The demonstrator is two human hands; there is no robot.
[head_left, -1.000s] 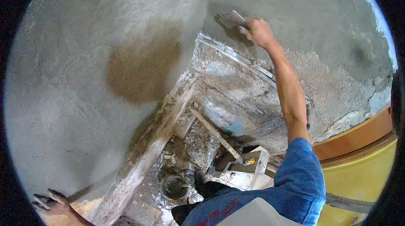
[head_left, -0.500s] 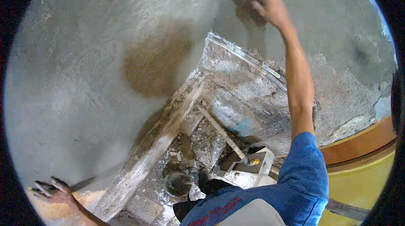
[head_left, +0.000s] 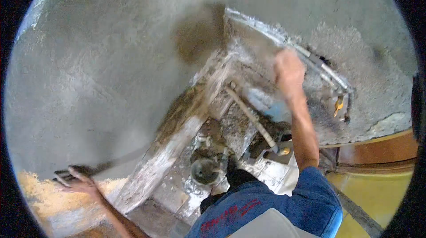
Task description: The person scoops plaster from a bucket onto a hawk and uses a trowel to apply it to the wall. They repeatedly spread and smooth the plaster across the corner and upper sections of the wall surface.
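Grey plaster [head_left: 111,73] covers the two walls that meet in a corner, with a dark damp patch [head_left: 197,33] left of it. My right hand [head_left: 290,71] is closed and blurred in front of the lower wall, near the pipes [head_left: 306,53]; a brownish smear lies at its fingers, too blurred to name as a tool. Low on the left wall, my left hand [head_left: 75,181] rests with fingers spread at the plaster's lower edge, holding nothing.
A round bucket [head_left: 205,171] stands on the littered floor below. Beside it a wooden handle [head_left: 252,118] leans diagonally. A yellow valve handle [head_left: 339,105] hangs by the pipes. Brown and yellow surfaces [head_left: 377,193] lie at the lower right.
My right hand has come down from the upper plaster to the pipes. The view has shifted, and more pipe and the yellow valve handle now show. My left hand stays spread at the wall.
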